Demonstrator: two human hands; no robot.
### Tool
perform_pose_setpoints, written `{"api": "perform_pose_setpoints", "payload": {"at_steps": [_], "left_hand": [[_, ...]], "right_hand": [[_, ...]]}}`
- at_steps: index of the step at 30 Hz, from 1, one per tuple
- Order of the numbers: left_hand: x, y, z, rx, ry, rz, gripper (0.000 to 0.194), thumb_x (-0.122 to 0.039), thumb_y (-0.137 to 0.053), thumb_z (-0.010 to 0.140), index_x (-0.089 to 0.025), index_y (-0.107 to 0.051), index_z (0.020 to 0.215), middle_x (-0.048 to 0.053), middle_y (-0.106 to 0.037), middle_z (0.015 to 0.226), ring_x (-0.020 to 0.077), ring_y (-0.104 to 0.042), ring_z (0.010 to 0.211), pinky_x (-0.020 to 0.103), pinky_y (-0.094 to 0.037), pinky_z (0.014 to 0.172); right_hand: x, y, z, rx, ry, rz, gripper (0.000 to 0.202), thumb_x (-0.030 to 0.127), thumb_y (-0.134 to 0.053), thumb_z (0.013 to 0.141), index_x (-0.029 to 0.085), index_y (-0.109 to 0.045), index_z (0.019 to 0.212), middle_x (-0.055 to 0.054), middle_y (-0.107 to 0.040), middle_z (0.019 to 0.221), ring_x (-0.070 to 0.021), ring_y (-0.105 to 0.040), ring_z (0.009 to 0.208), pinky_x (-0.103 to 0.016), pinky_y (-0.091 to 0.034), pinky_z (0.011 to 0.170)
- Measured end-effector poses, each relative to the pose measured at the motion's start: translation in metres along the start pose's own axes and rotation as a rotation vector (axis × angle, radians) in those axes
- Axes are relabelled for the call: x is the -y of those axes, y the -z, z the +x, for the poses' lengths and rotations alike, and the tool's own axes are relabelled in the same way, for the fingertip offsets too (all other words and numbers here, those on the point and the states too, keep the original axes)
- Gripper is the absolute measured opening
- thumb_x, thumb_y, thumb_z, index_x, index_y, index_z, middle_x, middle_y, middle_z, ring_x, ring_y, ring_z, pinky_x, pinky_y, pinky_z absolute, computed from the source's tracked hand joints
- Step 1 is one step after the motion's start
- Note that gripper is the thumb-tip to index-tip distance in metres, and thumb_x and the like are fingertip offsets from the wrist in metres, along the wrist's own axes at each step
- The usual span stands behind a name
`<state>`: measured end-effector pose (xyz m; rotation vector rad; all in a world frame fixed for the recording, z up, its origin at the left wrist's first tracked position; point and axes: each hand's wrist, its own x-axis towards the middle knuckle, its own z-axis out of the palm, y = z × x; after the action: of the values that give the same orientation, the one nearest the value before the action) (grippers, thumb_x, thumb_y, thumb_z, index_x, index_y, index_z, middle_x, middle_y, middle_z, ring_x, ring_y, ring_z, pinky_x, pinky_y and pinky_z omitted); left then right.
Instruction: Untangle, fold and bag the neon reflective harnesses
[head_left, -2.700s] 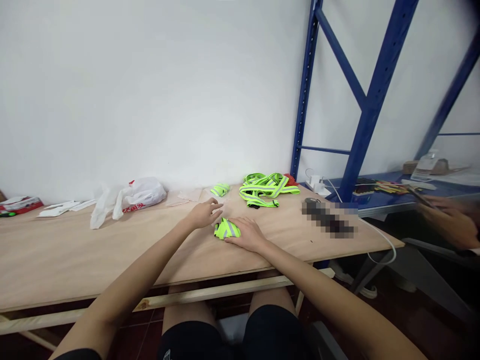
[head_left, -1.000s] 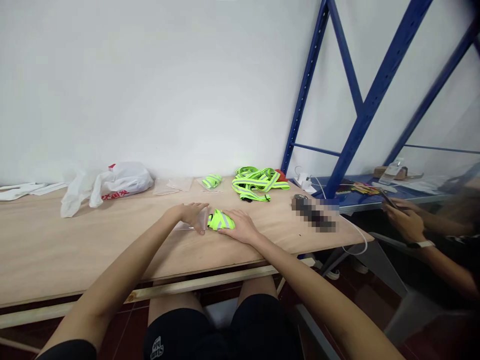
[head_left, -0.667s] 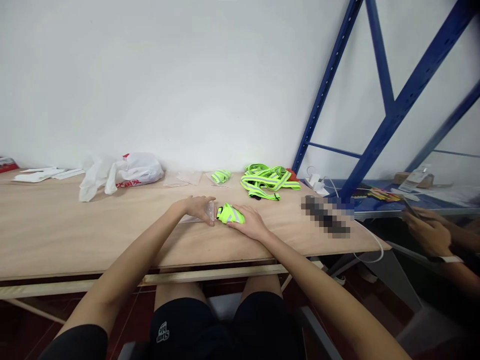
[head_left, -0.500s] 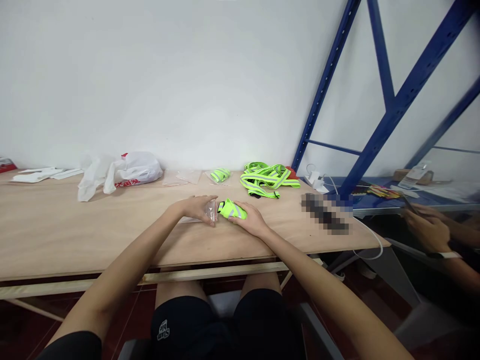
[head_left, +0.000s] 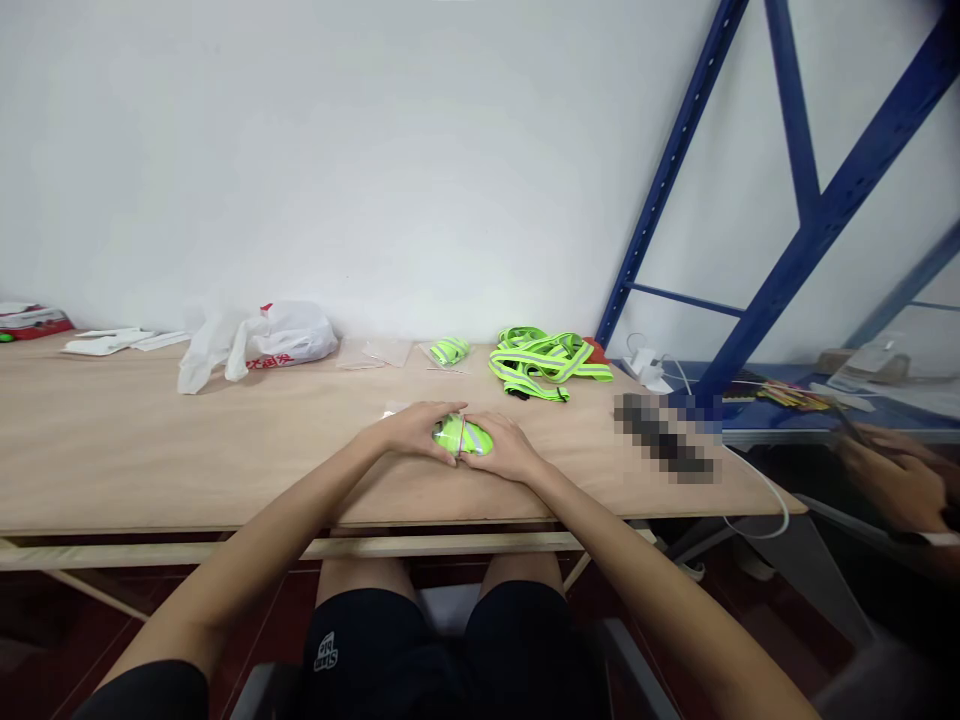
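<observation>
Between my hands, just above or on the wooden table (head_left: 247, 450), is a rolled neon-yellow reflective strap (head_left: 478, 440) with silver stripes. Its left part sits inside the mouth of a clear zip bag (head_left: 448, 436); the bag's reddish zip line crosses the roll. My left hand (head_left: 417, 430) is closed around the bag from the left, thumb at the near side. From the right, my right hand (head_left: 507, 446) grips the bare end of the rolled strap. Most of the bag's far end is hidden behind my left hand.
Loose reflective straps (head_left: 536, 358) lie in a heap at the back right. Left of them are a bagged strap roll (head_left: 448, 350), flat clear bags (head_left: 384, 352) and a white plastic bag (head_left: 292, 332). A blue metal rack (head_left: 780, 270) and another person's hands (head_left: 896, 475) are at the right.
My hands have come together. The rolled strap, earlier outside the bag, has moved left, partly into its mouth. The view has shifted slightly left.
</observation>
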<state>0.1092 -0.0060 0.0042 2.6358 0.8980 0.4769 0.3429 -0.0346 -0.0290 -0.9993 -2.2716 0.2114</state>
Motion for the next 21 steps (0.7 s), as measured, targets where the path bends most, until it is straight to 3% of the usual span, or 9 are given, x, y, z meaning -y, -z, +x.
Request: {"api": "perform_pose_setpoints", "payload": {"at_steps": [5, 12, 17, 21], "left_hand": [[-0.006, -0.008, 0.009, -0.005, -0.027, -0.035, 0.098, -0.059, -0.082, 0.068, -0.020, -0.045, 0.149, 0.015, -0.056, 0.144, 0.0349, -0.055, 0.128, 0.039, -0.039, 0.106], [-0.002, -0.005, 0.013, 0.047, 0.038, -0.204, 0.087, -0.054, -0.083, 0.068, -0.021, -0.054, 0.143, 0.010, -0.060, 0.141, 0.0314, -0.056, 0.127, 0.036, -0.040, 0.106], [0.000, -0.009, 0.008, 0.013, 0.110, -0.214, 0.092, -0.055, -0.086, 0.062, -0.023, -0.056, 0.142, 0.011, -0.058, 0.144, 0.0330, -0.053, 0.131, 0.039, -0.037, 0.110], [-0.008, -0.005, 0.008, 0.020, 0.061, -0.251, 0.086, -0.053, -0.086, 0.063, -0.027, -0.057, 0.141, 0.006, -0.062, 0.140, 0.0317, -0.057, 0.128, 0.036, -0.039, 0.107]], "right_hand": [[-0.002, 0.002, 0.002, 0.025, -0.059, 0.152, 0.055, 0.038, -0.080, 0.072, 0.022, -0.058, 0.120, -0.009, -0.058, 0.122, -0.0264, -0.057, 0.114, -0.042, -0.046, 0.100], [-0.006, 0.021, -0.013, 0.194, -0.021, 0.348, 0.078, 0.019, -0.075, 0.067, 0.023, -0.042, 0.137, -0.011, -0.047, 0.136, -0.0270, -0.046, 0.129, -0.043, -0.038, 0.109], [-0.001, 0.031, -0.022, 0.152, -0.059, 0.358, 0.069, 0.014, -0.069, 0.068, 0.023, -0.044, 0.131, -0.010, -0.050, 0.134, -0.0262, -0.049, 0.127, -0.042, -0.039, 0.108], [0.000, 0.030, -0.017, 0.095, -0.125, 0.367, 0.056, 0.019, -0.073, 0.069, 0.024, -0.050, 0.120, -0.007, -0.058, 0.123, -0.0243, -0.057, 0.111, -0.039, -0.046, 0.096]]}}
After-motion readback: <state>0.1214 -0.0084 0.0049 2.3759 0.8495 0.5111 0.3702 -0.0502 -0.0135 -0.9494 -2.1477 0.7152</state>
